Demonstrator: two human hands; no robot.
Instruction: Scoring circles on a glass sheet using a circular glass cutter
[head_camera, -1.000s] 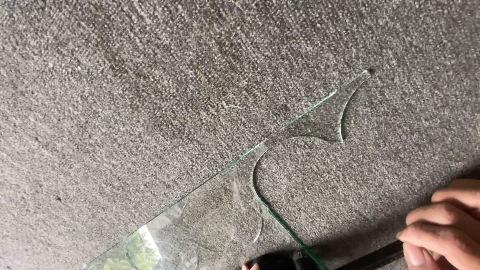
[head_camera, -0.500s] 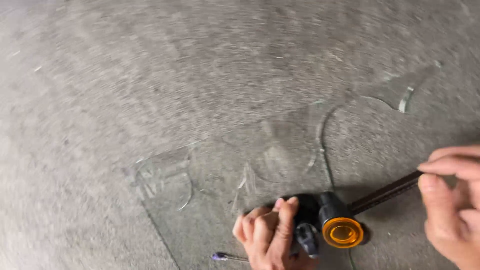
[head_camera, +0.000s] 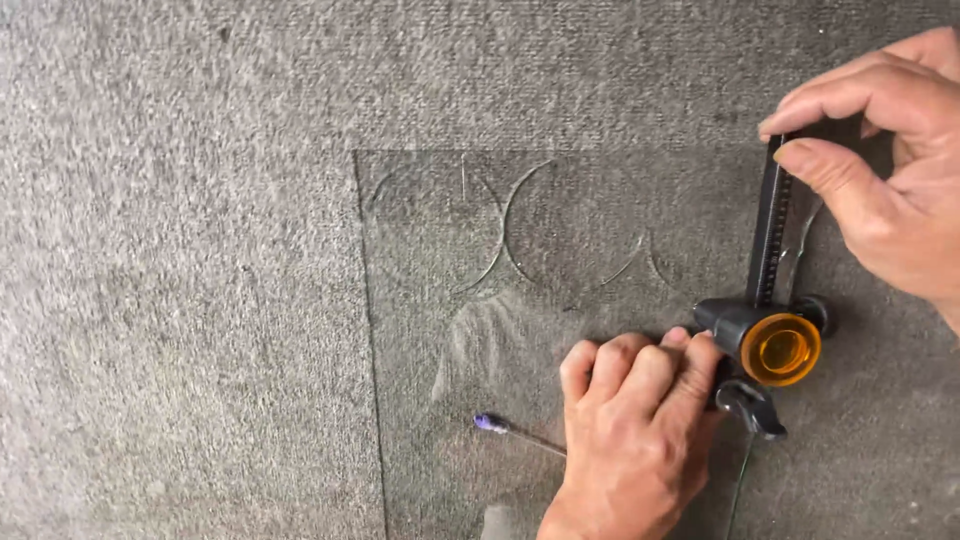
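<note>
A: Item one, largest?

B: Grey carpet (head_camera: 180, 300), covering the whole bench surface in view.

A: Item two?

B: Clear glass sheet (head_camera: 440, 330), lying flat on the carpet. Its left edge and top edge show as thin lines. Curved score lines (head_camera: 520, 240) mark its upper part.

A: Take the glass as landmark. Next?

B: Left hand (head_camera: 635, 430), over the lower right part of the glass, fingers curled into a fist, knuckles up, pressing against the cutter's black base. Whether it grips anything underneath I cannot tell.

A: And the other?

B: Right hand (head_camera: 880, 190), at the upper right of the glass, thumb and forefinger pinching the top end of the cutter's arm.

A: The tool?

B: Circle cutter (head_camera: 765, 320), standing on the right side of the glass: black ruled arm running up to the right hand, orange translucent knob (head_camera: 782, 348) at its lower end, a small black wing screw just below.

A: Smallest?

B: Pen (head_camera: 515, 432) with a purple tip, on the lower middle of the glass, just left of the left hand.
</note>
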